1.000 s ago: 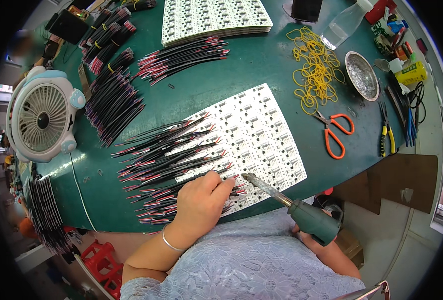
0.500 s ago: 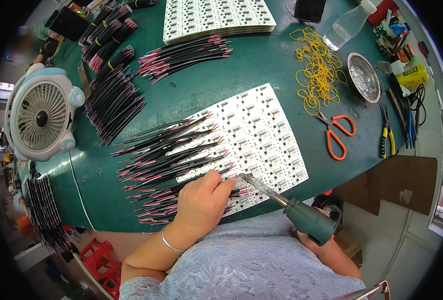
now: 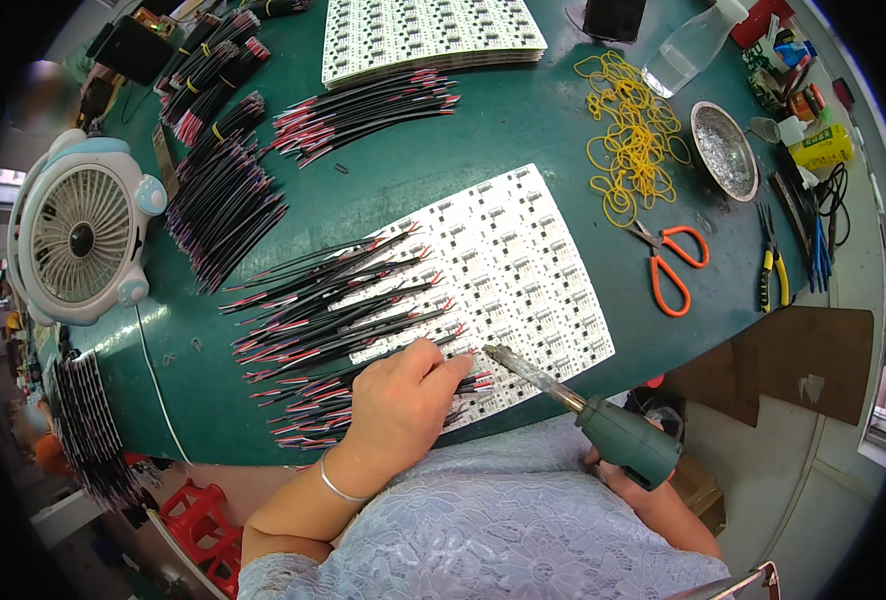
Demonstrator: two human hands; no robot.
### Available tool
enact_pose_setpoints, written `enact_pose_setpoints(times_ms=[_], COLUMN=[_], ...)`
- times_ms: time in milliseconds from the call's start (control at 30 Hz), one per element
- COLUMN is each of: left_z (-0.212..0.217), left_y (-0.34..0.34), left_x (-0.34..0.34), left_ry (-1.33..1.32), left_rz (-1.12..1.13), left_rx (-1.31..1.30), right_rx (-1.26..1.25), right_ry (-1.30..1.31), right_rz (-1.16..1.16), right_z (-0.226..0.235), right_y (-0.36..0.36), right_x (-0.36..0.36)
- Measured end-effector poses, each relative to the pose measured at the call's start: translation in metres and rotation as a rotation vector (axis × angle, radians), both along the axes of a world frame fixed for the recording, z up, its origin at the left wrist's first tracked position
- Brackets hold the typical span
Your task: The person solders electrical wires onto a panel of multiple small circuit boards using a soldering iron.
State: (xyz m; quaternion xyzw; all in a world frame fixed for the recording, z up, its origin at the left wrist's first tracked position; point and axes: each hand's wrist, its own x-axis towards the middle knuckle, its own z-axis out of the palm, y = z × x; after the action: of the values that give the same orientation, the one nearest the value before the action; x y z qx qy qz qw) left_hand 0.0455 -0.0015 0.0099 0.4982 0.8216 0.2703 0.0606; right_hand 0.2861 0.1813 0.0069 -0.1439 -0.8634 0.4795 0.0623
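Observation:
A white panel of small circuit boards (image 3: 535,262) lies on the green table, with rows of black-sleeved wires (image 3: 338,310) spread across its left part. My left hand (image 3: 401,400) is closed over the lower wires, thumb and forefinger pinching a wire (image 3: 472,352) at the panel; most of it is hidden under the fingers. My right hand (image 3: 623,482) grips a soldering iron (image 3: 623,440) with a green handle, largely hidden behind it. The iron's dark tip (image 3: 491,350) is just right of my left fingertips, apart from them.
Orange-handled scissors (image 3: 680,270), yellow-handled pliers (image 3: 773,265), yellow rubber bands (image 3: 631,140) and a metal bowl (image 3: 725,150) lie to the right. Wire bundles (image 3: 225,210) and a fan (image 3: 81,235) stand left. More panels (image 3: 433,45) are stacked at the back, near a bottle (image 3: 691,52).
The iron's tip has drawn slightly right, away from my left fingertips, and its handle has shifted a little right. My left hand keeps nearly the same place and pinch.

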Motion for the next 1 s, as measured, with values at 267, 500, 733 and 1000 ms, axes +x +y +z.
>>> enact_pose_setpoints(times_ms=[267, 500, 733, 1000], left_z=[-0.003, -0.002, -0.004, -0.003], left_y=[-0.001, 0.0, 0.001, 0.004], left_x=[-0.001, 0.0, -0.002, -0.007], left_ry=[0.003, 0.022, 0.003, -0.109], left_rz=[-0.011, -0.018, 0.005, 0.009], left_rx=[0.027, 0.011, 0.036, 0.091], right_rx=[-0.148, -0.114, -0.173, -0.183], right_ry=[0.016, -0.012, -0.04, -0.019], right_rz=[0.016, -0.011, -0.031, -0.07], right_z=[-0.002, -0.001, -0.003, -0.006], right_y=[0.002, -0.002, -0.001, -0.003], right_x=[0.001, 0.0, 0.006, 0.004])
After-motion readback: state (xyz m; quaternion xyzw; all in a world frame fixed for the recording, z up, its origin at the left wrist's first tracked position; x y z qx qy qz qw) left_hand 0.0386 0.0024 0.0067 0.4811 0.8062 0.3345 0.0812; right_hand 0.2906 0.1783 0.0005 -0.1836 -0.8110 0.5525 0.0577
